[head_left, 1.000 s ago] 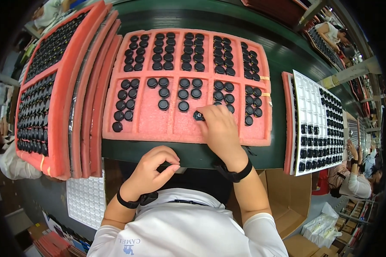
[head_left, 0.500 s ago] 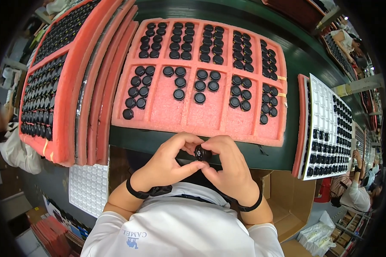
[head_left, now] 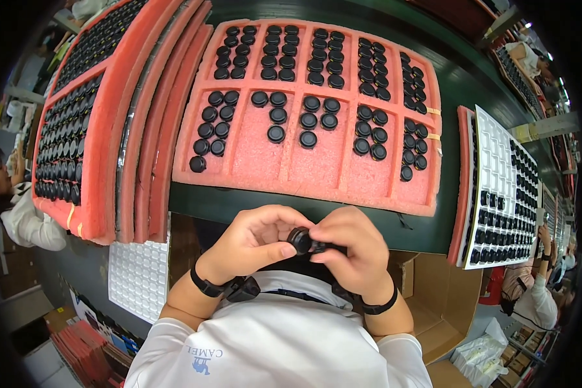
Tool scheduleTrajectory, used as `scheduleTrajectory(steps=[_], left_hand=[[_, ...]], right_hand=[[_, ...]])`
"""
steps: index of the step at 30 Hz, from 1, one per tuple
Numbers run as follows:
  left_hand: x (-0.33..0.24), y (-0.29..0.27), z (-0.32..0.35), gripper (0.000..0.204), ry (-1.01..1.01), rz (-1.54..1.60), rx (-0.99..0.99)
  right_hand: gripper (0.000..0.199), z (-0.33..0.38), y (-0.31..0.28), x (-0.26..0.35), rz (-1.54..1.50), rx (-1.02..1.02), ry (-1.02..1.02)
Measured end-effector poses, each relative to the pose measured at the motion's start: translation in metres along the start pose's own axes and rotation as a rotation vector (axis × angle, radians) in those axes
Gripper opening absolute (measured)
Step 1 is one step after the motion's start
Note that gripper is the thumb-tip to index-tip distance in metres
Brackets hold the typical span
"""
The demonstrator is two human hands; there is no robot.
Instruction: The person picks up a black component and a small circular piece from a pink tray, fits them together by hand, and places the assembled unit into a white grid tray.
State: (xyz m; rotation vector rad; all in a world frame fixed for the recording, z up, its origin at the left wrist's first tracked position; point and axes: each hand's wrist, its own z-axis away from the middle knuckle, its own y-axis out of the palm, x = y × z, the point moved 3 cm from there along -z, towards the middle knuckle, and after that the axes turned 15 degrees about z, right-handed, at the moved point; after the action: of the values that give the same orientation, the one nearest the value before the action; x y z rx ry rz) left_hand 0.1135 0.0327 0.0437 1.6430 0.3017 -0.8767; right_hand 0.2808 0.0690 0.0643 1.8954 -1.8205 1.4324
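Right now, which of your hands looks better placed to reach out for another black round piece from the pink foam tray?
Probably the right hand: the nearest loose black pieces lie on its side of the pink foam tray, while the left hand pinches the black round part held between both.

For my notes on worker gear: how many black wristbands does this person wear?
2. One wristband circles the left wrist, the other wristband the right wrist. None seems hidden.
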Motion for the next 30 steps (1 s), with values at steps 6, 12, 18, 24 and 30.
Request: scheduleTrajectory(steps=[6, 12, 18, 24, 30], left_hand=[[0.004, 0.003, -0.006, 0.048, -0.079, 0.079, -0.099], [0.008, 0.003, -0.006, 0.044, 0.002, 0.011, -0.121], [0.006, 0.0, -0.002, 0.039, 0.299, -0.61, 0.018], [0.0, 0.007, -0.003, 0.041, 0.362, -0.764, 0.083], [0.005, 0.007, -0.001, 0.041, 0.324, -0.581, 0.059]], right_hand=[[0.037, 0.019, 0.015, -0.017, -0.977, -0.116, 0.622], [0.039, 0.023, 0.015, -0.021, -1.037, -0.099, 0.653], [0.04, 0.02, 0.008, -0.009, -0.619, -0.061, 0.547], [0.038, 0.019, 0.016, -0.01, -0.544, -0.052, 0.469], [0.027, 0.018, 0.026, -0.007, -0.58, -0.031, 0.473]])
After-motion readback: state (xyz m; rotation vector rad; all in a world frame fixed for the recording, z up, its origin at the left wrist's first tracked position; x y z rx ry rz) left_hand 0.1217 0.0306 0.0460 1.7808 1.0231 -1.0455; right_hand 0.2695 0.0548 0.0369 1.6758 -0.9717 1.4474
